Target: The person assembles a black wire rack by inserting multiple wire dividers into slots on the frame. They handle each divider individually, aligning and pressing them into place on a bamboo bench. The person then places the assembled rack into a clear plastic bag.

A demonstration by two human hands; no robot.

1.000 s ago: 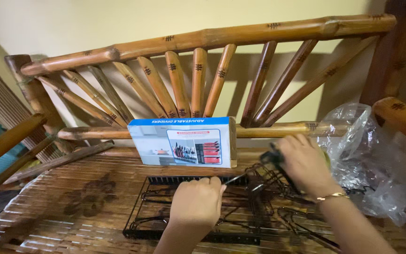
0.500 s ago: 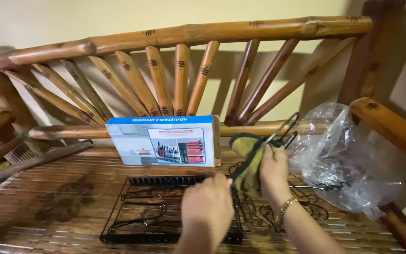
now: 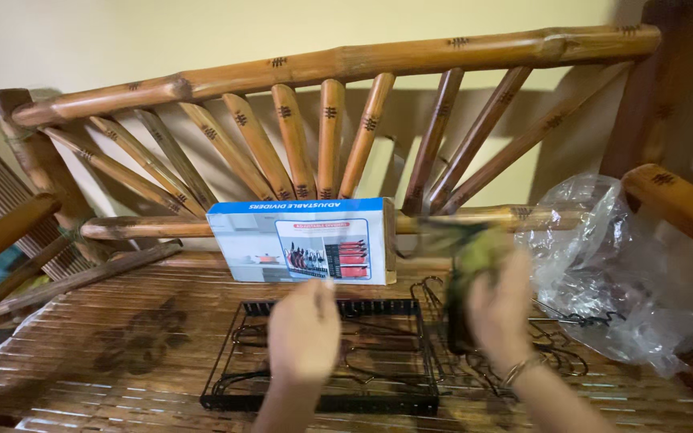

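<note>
A black wire rack base [image 3: 322,377] lies flat on the bamboo bench seat [image 3: 106,345]. My left hand [image 3: 305,333] hovers over its middle, blurred, with fingers curled and nothing clearly in it. My right hand [image 3: 499,309] is raised at the rack's right end, gripping a yellow-green cloth [image 3: 479,250] and a black wire divider [image 3: 455,321] that hangs down from it. More loose black wire dividers [image 3: 555,353] lie on the seat under and right of that hand. A blue and white product box [image 3: 302,240] stands upright behind the rack, against the backrest.
A crumpled clear plastic bag [image 3: 611,273] sits at the right, against the bench armrest [image 3: 679,204]. The fan-shaped bamboo backrest [image 3: 322,128] rises behind the box. Another bamboo chair arm [image 3: 6,228] stands at the left.
My right hand has lifted a wire divider and the green cloth up from the pile, moving left toward the rack. My left hand stays over the rack. The view shifted slightly.
</note>
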